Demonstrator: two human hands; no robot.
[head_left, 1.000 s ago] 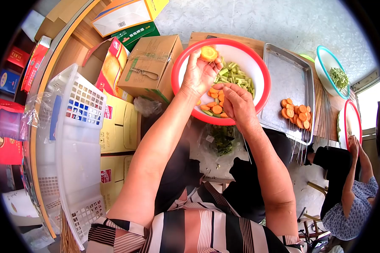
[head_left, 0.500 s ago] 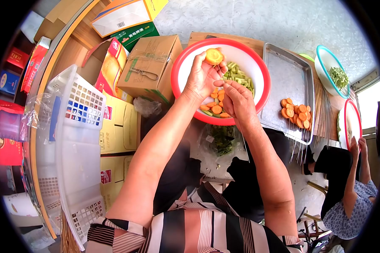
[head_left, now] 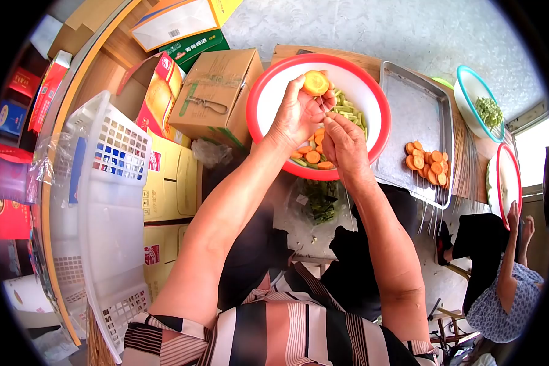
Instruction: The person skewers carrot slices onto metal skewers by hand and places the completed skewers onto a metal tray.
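Over a white bowl with a red rim (head_left: 382,137), my left hand (head_left: 293,117) is closed around a carrot slice (head_left: 316,83), its cut face turned up. My right hand (head_left: 346,141) pinches a thin skewer (head_left: 321,105) just below that slice. The skewer's tail runs down past my right wrist. Whether its tip has entered the carrot is hidden by my fingers. Inside the bowl lie more carrot slices (head_left: 313,157) and pale green cut stems (head_left: 349,111).
Right of the bowl, a metal tray (head_left: 402,104) carries a pile of skewered carrot slices (head_left: 430,163). Loose skewers (head_left: 466,165) lie beyond it, near a teal-rimmed bowl (head_left: 470,97) of greens. A co-worker (head_left: 509,293) sits at right. A white plastic basket (head_left: 113,201) and cardboard boxes (head_left: 210,91) stand left.
The carrot slice and my left fingers have shifted slightly right and down, with the slice's face tilted more upward. At the right, the co-worker's hands and legs have moved a little.
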